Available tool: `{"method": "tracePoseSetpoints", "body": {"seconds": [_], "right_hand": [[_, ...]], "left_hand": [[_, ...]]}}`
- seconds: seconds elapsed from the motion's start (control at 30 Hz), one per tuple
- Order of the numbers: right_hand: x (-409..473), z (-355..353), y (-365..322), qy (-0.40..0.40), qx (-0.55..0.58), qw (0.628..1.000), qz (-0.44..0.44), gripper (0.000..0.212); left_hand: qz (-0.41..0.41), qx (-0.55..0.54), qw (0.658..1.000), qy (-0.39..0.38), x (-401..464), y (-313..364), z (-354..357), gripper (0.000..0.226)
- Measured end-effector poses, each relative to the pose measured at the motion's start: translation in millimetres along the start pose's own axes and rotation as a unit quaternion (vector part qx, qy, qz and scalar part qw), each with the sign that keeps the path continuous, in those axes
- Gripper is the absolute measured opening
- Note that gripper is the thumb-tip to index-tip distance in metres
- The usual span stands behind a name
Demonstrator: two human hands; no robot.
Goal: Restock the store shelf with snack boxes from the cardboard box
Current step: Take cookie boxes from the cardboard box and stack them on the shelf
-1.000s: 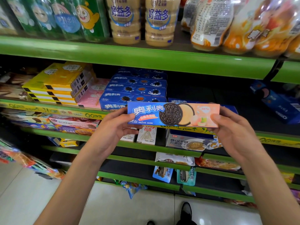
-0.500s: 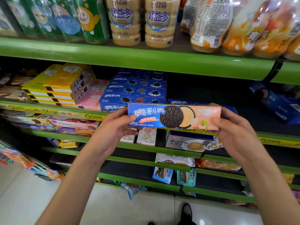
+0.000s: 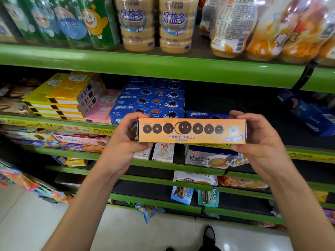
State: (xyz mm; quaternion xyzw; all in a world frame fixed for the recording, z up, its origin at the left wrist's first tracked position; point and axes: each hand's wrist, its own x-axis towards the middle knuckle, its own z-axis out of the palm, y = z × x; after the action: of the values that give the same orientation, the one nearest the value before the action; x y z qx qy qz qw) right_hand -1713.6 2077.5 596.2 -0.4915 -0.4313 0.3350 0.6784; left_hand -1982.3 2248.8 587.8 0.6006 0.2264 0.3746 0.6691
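Where its blue front faced up a second ago, the long orange cardboard snack box (image 3: 191, 130) now shows its back, gripped endwise between left hand (image 3: 126, 140) and right hand (image 3: 261, 140), ready for shelving beyond the knuckles

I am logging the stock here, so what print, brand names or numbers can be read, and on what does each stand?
"好益多" and "72": the two beige bottles.
"奥利奥": the stacked blue boxes.
"OREO": the tilted blue box at right.
"百奇": a white box.
"QQ": the yellow shelf strip.
The orange box in left hand and right hand: print upside down, too small to read.
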Motion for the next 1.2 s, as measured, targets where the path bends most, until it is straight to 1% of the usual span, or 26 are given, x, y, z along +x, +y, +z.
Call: {"method": "tracePoseSetpoints", "body": {"seconds": [0.2,0.33,0.4,0.47,0.57,0.6,0.7,0.77,0.87,1.0,1.07,1.17,1.2], "right_hand": [[-1,0,0,0.004,0.001,1.000,0.000,0.066],[-1,-2,-4,0.003,-0.014,1.000,0.001,0.066],[0,-6,-8,0.006,-0.012,1.000,0.004,0.067],[3,-11,-13,0.025,-0.017,1.000,0.006,0.070],[13,-20,-22,0.065,-0.056,0.996,-0.004,0.070],[18,-25,-25,0.070,-0.069,0.995,-0.007,0.066],[33,-39,-32,0.070,-0.122,0.990,-0.007,0.044],[45,-51,-31,0.079,-0.168,0.983,0.003,0.043],[59,-73,-24,0.111,-0.201,0.973,0.022,0.044],[73,-95,-16,0.139,-0.219,0.965,0.033,0.047],[82,-104,-11,0.143,-0.211,0.966,0.042,0.049],[94,-113,-5,0.149,-0.193,0.967,0.071,0.056],[97,-114,-3,0.151,-0.189,0.967,0.081,0.059]], "left_hand": [[0.002,0.006,1.000,0.001,0,-2,-1,0.061],[0.007,0.029,1.000,-0.007,0,0,-3,0.059],[-0.002,0.056,0.998,-0.014,1,4,-3,0.060],[-0.009,0.123,0.992,-0.026,7,14,-1,0.059],[0.013,0.253,0.966,-0.045,28,32,8,0.047],[0.022,0.274,0.960,-0.048,39,36,12,0.045],[0.049,0.318,0.944,-0.069,78,38,23,0.047],[0.061,0.363,0.925,-0.096,102,35,33,0.046],[0.056,0.407,0.903,-0.126,128,27,49,0.041],[0.065,0.477,0.865,-0.140,148,24,69,0.034],[0.047,0.506,0.851,-0.134,157,23,76,0.028],[-0.008,0.545,0.829,-0.124,169,18,82,0.047],[-0.016,0.548,0.827,-0.127,172,17,83,0.051]]}}
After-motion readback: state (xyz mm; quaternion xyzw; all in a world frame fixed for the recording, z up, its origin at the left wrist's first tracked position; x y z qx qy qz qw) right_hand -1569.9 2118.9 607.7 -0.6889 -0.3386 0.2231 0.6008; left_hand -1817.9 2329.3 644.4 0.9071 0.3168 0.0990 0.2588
